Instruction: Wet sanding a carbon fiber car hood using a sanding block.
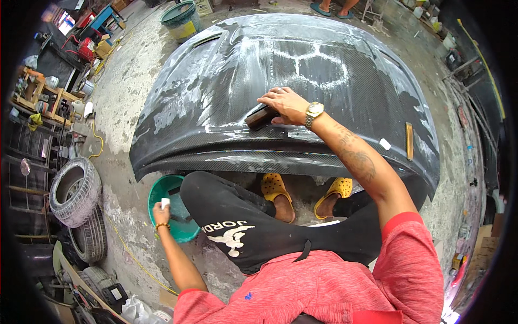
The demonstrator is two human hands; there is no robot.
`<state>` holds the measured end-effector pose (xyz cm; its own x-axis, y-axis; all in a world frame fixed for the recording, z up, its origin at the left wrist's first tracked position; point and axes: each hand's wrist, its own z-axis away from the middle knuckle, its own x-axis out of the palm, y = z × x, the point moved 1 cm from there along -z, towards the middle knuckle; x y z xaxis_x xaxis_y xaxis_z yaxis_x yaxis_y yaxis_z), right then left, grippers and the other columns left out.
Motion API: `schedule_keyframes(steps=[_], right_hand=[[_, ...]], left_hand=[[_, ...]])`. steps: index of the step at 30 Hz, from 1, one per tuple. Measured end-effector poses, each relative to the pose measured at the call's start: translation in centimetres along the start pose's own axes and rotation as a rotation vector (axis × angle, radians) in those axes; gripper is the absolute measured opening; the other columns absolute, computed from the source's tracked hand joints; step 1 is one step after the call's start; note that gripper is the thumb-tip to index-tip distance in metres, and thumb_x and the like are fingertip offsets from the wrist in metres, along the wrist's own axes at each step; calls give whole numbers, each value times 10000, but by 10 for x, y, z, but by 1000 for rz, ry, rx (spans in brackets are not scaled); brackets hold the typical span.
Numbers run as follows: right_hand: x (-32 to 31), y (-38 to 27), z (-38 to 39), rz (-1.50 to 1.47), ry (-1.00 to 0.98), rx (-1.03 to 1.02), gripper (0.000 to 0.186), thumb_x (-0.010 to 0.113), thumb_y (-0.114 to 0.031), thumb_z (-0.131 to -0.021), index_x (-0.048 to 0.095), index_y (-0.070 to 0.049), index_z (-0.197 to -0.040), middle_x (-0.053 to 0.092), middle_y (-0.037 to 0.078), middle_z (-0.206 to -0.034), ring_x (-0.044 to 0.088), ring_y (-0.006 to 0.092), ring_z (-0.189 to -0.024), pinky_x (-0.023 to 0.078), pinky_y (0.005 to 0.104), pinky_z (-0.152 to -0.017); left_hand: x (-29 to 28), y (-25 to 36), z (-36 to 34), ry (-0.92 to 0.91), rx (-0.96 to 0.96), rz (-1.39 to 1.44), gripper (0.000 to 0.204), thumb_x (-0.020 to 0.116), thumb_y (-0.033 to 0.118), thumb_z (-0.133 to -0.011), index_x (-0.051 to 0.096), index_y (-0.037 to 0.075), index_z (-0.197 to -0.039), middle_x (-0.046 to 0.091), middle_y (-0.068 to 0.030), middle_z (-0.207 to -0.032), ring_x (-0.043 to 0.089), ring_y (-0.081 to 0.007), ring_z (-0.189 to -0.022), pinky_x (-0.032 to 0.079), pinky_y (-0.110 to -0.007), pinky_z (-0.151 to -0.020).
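Observation:
A dark carbon-fibre car hood point(216, 135) lies in front of me, wet and streaked with whitish residue. My right hand point(290, 106), with a watch on its wrist, grips a dark sanding block point(258, 118) against the middle of the hood, near its front edge. At my left, beside my knee, stands a green basin point(152, 195) with water and dark pieces in it. Closed around a small white block point(165, 203), my left hand point(161, 215) is over the basin's left side. A wooden strip point(409, 141) and a small white piece point(384, 144) rest on the hood's right side.
Stacked tyres point(75, 191) stand on the concrete floor at the left, with a yellow cord point(129, 249) running nearby. A large dark green bucket point(181, 22) is beyond the hood's far left. Another person's feet point(334, 9) show at the top. Cluttered shelves line the left.

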<state>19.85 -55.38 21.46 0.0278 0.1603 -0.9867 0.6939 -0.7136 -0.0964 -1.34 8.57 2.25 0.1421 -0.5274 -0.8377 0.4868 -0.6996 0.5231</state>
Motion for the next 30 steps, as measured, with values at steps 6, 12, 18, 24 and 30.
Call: schedule_keyframes(steps=[6,12,18,24,30], right_hand=[[12,15,-16,-1,-131,14,534,852,-334,-756,669,-123,-1212,634,70,-1181,600,273,-1196,473,440,-979],[-10,20,26,-105,-9,47,343,829,-297,-762,718,-116,-1032,620,67,-1017,616,274,-1018,472,424,-913],[-80,45,150,-185,161,455,317,803,-229,-730,752,-107,-1019,609,79,-887,604,308,-844,499,429,-781],[-112,57,217,-219,285,680,293,808,-139,-748,747,4,-997,590,97,-839,609,241,-755,484,354,-694],[-120,57,212,-270,392,681,287,804,-155,-774,754,23,-993,600,100,-822,611,218,-720,485,344,-668]], left_hand=[[-82,180,-40,236,496,296,287,729,155,-915,698,-38,-1126,722,-119,-947,669,-198,-865,532,-346,-819],[25,492,-103,187,980,203,269,682,98,-895,730,-3,-1139,708,-184,-1031,704,-312,-906,551,-384,-785],[161,702,-122,145,1325,19,211,677,90,-885,757,102,-1080,679,-149,-1096,644,-375,-1089,526,-447,-948],[208,724,-122,88,1136,-155,244,642,34,-861,767,154,-1034,657,-76,-1182,573,-384,-1220,458,-567,-1025],[180,597,-13,30,1262,-103,145,591,-23,-839,675,75,-904,609,-122,-1115,564,-412,-1107,485,-552,-931]])
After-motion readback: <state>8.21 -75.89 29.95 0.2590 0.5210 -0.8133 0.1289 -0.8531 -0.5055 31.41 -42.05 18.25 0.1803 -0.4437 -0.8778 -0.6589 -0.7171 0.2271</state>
